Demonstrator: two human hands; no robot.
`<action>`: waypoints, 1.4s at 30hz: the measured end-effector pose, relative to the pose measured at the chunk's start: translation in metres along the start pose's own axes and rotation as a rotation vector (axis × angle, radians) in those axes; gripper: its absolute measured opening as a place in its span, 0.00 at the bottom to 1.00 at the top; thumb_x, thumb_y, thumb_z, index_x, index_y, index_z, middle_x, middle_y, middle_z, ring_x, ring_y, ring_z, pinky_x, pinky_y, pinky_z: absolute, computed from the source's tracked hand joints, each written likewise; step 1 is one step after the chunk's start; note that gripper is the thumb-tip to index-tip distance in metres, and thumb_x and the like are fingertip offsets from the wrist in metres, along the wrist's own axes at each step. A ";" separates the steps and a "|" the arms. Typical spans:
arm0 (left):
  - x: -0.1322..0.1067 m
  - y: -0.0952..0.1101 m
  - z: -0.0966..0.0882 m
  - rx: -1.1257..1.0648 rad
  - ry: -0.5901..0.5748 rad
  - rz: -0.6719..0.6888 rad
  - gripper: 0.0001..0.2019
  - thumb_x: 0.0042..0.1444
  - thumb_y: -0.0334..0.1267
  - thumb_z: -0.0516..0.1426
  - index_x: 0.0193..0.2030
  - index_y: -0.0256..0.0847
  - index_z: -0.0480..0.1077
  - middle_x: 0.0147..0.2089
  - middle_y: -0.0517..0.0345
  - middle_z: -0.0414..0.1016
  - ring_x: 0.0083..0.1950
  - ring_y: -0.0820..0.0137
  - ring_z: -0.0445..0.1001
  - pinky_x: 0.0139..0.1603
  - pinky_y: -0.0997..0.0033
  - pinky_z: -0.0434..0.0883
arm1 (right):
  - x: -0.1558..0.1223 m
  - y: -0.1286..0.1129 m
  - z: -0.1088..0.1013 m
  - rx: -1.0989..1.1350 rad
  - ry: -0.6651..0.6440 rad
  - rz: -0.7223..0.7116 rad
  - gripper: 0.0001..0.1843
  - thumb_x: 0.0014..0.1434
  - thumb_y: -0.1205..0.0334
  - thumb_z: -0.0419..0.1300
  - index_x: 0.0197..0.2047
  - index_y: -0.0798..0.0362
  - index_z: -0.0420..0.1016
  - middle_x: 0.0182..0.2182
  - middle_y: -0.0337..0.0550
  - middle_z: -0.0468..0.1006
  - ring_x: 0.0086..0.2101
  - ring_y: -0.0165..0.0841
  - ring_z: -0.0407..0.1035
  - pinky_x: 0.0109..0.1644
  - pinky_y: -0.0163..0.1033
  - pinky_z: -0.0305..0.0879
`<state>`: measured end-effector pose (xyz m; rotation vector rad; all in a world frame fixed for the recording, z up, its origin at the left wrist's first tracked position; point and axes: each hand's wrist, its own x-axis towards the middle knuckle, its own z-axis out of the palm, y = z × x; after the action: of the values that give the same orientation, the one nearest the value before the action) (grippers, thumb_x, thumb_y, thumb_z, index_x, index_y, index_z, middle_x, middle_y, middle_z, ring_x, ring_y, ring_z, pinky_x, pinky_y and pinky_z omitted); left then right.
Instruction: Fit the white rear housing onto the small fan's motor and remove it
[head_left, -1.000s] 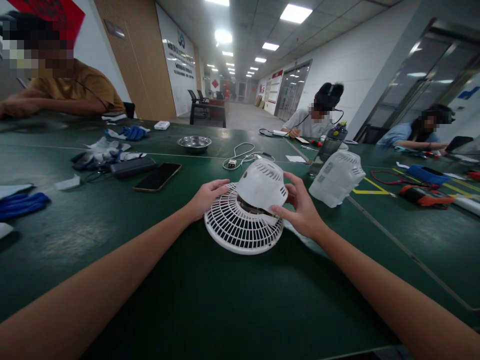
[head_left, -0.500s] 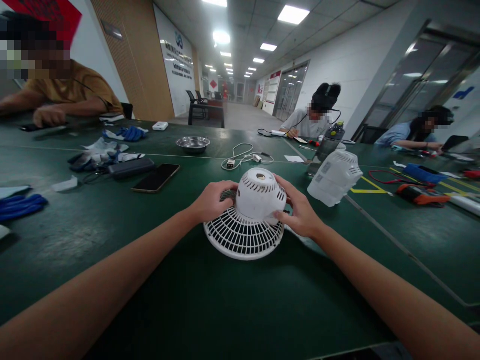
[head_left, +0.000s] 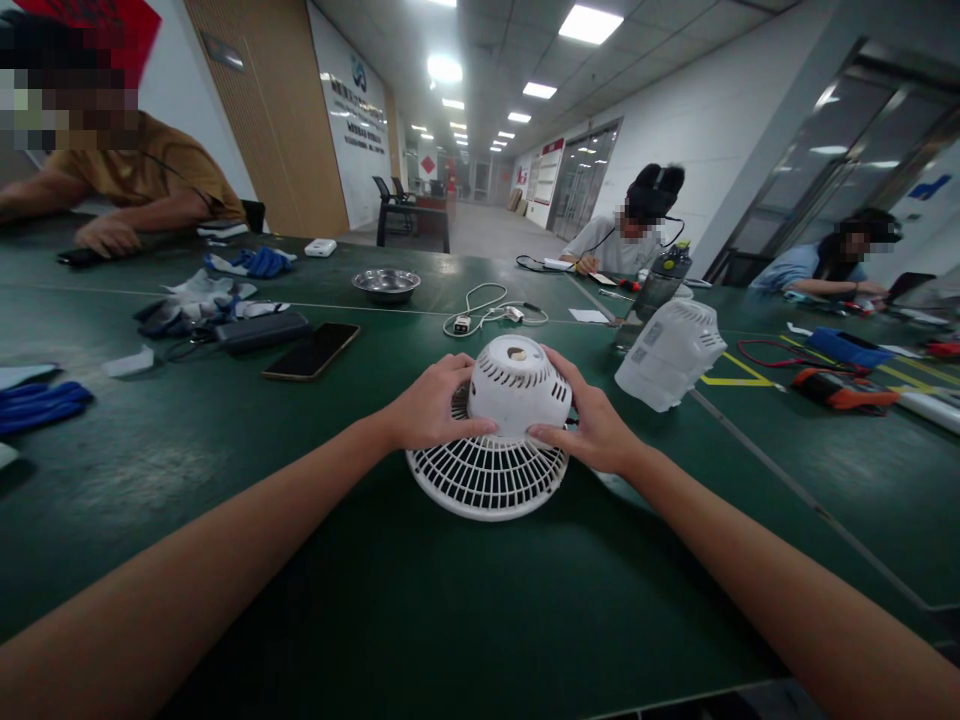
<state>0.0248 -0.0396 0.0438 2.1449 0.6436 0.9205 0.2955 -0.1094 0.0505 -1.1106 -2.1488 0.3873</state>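
A white fan motor housing (head_left: pixel 517 390) with slotted vents and a hole in its top sits over a round white fan grille (head_left: pixel 487 485) on the green table. My left hand (head_left: pixel 439 405) is wrapped around the housing's left side, its thumb lying along the lower front. On the other side my right hand (head_left: pixel 589 420) grips the housing, its thumb also at the front and close to the left one. Part of the grille's back is hidden by the housing and my hands.
A white plastic casing (head_left: pixel 667 355) and a bottle (head_left: pixel 652 290) stand to the right. Ahead lie a white cable (head_left: pixel 491 315) and a metal bowl (head_left: pixel 386 285). A phone (head_left: pixel 311 352) rests left; an orange multimeter (head_left: pixel 844 390) lies far right. Several people sit around the table.
My left hand has closed in on the housing, its thumb moving right across the front. My right thumb has shifted slightly left. The housing and grille stay nearly in place.
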 end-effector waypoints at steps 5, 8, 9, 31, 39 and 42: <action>0.000 0.002 -0.001 -0.050 0.009 -0.008 0.25 0.42 0.36 0.73 0.51 0.41 0.80 0.58 0.43 0.74 0.65 0.43 0.63 0.70 0.44 0.56 | -0.001 0.001 0.000 -0.016 0.016 -0.021 0.54 0.59 0.52 0.70 0.78 0.34 0.41 0.73 0.45 0.59 0.67 0.55 0.61 0.69 0.72 0.60; 0.001 0.001 -0.002 -0.058 -0.009 -0.018 0.24 0.41 0.37 0.74 0.49 0.41 0.80 0.58 0.43 0.74 0.66 0.42 0.63 0.71 0.43 0.55 | -0.001 -0.001 0.002 0.016 0.020 0.021 0.54 0.59 0.51 0.69 0.78 0.34 0.41 0.73 0.45 0.59 0.66 0.55 0.63 0.66 0.71 0.64; 0.001 0.000 -0.002 -0.046 -0.018 -0.011 0.25 0.41 0.38 0.74 0.49 0.41 0.80 0.58 0.43 0.74 0.67 0.42 0.62 0.72 0.43 0.54 | -0.001 -0.001 0.002 0.025 0.020 0.035 0.54 0.59 0.50 0.69 0.78 0.34 0.40 0.73 0.45 0.59 0.65 0.55 0.64 0.65 0.71 0.66; -0.009 -0.005 0.019 -0.010 0.066 0.172 0.56 0.49 0.47 0.70 0.78 0.42 0.45 0.73 0.36 0.61 0.71 0.37 0.61 0.73 0.38 0.53 | -0.006 -0.010 0.004 0.110 -0.051 0.038 0.58 0.58 0.55 0.67 0.79 0.41 0.32 0.35 0.39 0.80 0.30 0.39 0.74 0.39 0.50 0.77; -0.003 -0.011 0.015 0.302 0.045 0.311 0.60 0.46 0.47 0.70 0.78 0.51 0.37 0.73 0.37 0.59 0.63 0.40 0.71 0.62 0.37 0.69 | -0.004 -0.008 0.006 0.164 -0.040 -0.001 0.58 0.55 0.59 0.69 0.78 0.38 0.37 0.34 0.38 0.79 0.28 0.37 0.73 0.34 0.47 0.75; -0.004 -0.008 0.016 0.323 0.056 0.335 0.57 0.47 0.48 0.69 0.77 0.50 0.39 0.72 0.37 0.61 0.61 0.42 0.73 0.60 0.39 0.71 | -0.003 -0.009 0.006 0.184 -0.038 0.013 0.56 0.55 0.60 0.69 0.77 0.38 0.39 0.33 0.37 0.78 0.28 0.36 0.73 0.34 0.46 0.75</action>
<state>0.0334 -0.0436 0.0279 2.5772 0.4927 1.1183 0.2871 -0.1172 0.0496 -1.0201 -2.0922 0.6037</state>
